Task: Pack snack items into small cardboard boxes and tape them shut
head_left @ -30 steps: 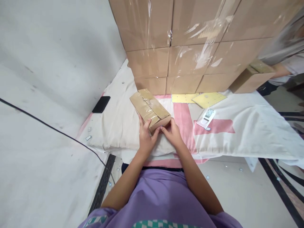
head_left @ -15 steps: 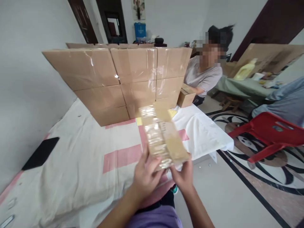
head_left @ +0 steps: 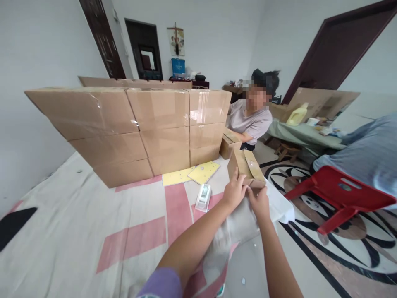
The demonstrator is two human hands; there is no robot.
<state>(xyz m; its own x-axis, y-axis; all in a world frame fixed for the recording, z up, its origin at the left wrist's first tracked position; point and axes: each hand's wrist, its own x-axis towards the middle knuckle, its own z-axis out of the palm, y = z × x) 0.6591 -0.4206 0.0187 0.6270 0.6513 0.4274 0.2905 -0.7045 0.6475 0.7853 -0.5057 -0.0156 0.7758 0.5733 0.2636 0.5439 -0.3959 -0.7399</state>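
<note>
Both my hands hold a small taped cardboard box [head_left: 245,167] out over the right edge of the cloth-covered table [head_left: 93,215]. My left hand [head_left: 233,193] grips its near left side with the fingers curled up against it. My right hand [head_left: 259,201] clasps the near right corner from below. The box is tilted, its taped top facing right. A white tape dispenser [head_left: 204,197] lies on the cloth just left of my left hand.
A stack of large taped cartons [head_left: 139,128] stands across the table's back. Two yellow sheets [head_left: 192,174] lie before it. A seated person [head_left: 252,120] handles another small box [head_left: 229,144] at the far corner. A red plastic chair [head_left: 341,196] lies on the patterned floor to the right.
The small box has been lifted off the cloth and carried to the right, out past the table edge. My view has swung up and right, bringing the room into sight.
</note>
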